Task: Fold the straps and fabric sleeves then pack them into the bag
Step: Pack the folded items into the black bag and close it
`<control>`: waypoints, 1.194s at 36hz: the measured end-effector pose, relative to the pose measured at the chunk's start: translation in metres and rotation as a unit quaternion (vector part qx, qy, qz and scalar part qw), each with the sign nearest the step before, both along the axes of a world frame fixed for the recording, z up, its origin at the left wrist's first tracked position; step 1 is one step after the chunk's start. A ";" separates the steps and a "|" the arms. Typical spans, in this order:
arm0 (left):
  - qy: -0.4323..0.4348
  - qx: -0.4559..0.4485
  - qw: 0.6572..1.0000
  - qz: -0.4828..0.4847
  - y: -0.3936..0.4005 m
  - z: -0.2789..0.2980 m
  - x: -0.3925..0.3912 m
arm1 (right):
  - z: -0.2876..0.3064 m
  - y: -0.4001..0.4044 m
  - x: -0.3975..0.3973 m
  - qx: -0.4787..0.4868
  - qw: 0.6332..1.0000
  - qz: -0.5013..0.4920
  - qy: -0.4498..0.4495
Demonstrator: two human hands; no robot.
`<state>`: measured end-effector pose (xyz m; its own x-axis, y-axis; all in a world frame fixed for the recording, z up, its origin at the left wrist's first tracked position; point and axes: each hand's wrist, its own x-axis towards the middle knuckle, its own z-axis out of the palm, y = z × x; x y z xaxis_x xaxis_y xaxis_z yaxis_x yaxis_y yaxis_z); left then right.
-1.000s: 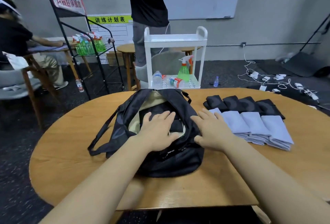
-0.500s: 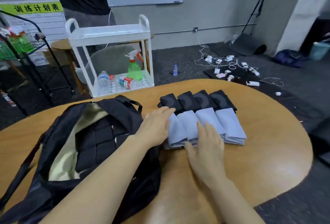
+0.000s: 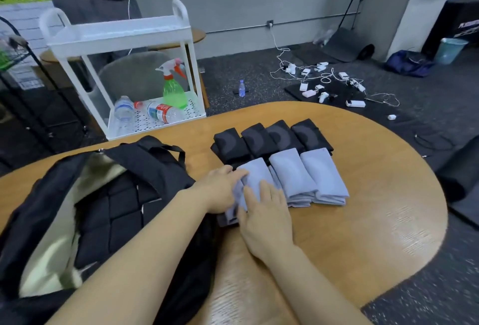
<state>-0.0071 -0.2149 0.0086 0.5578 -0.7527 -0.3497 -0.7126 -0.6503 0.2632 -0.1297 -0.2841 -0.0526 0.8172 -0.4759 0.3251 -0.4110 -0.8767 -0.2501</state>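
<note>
Grip, left hand (image 3: 220, 190): lies against the left flank of the nearest pale-blue folded sleeve (image 3: 255, 178), fingers reaching over its far left edge; whether they curl under the cloth I cannot tell.
Grip, right hand (image 3: 264, 214): fingers straight, flat on the near end of the same sleeve, pressing and not pinching.
Thing in hand: the leftmost bundle of the blue row, caught between the two hands; some dark fabric shows under its near edge.
Long axis: the bundle runs from near to far, tilting slightly leftward, parallel to its neighbours.
Remaining blue sleeves (image 3: 308, 178): two more just right of the held one, edges touching.
Black folded pieces (image 3: 272, 138): a row of four behind the blue row, touching it.
Bag (image 3: 103, 195): black, mouth open, directly left of the grip, its side just beside the left wrist; dark folded pieces already lie inside on a pale lining.
Key relation: the bag opening lies left of the bundle, so the left hand is nearer. Judgement: the next move is a short carry leftward over the bag's rim.
In the way: the bag's raised right wall and its strap (image 3: 166, 150), which the bundle must clear.
Table (image 3: 375, 208): wooden, rounded, carrying everything.
Beyond: white cart (image 3: 121, 37) with bottles, a standing person behind it, cables on the floor.
</note>
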 end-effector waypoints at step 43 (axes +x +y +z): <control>-0.102 0.029 0.987 0.125 0.061 0.016 -0.129 | 0.040 0.011 -0.092 0.348 0.926 0.054 -0.135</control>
